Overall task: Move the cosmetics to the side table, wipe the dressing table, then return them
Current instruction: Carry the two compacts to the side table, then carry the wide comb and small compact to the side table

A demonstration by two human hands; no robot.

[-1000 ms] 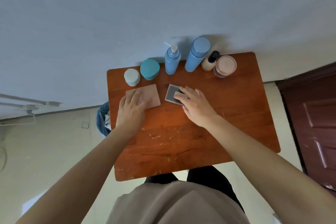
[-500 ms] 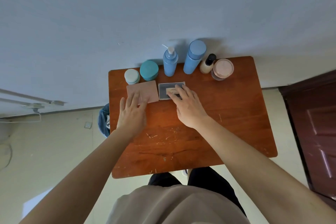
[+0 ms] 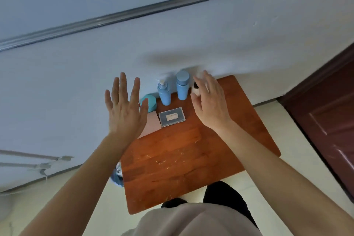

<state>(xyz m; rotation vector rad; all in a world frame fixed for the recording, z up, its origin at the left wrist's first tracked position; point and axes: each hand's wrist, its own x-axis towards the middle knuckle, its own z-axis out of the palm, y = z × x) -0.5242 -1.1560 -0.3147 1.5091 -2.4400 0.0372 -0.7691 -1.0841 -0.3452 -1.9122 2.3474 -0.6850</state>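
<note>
Holds left hand point(image 3: 125, 113) spread wide and empty above pink case point(image 3: 152, 124). Holds right hand point(image 3: 209, 103) loosely open, empty, over dark-capped bottle point(image 3: 195, 88) at wooden table's point(image 3: 182, 159) back edge.

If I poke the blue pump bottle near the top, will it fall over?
Probably. The blue pump bottle stands tall and narrow, so a high push may tip it. Its smooth sides could be slippery. It might also knock the capped blue bottle close beside it.

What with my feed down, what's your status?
Left hand open, right hand open, holding nothing. Cosmetics along back of table. Right hand partly hides dark-capped bottle.
</note>
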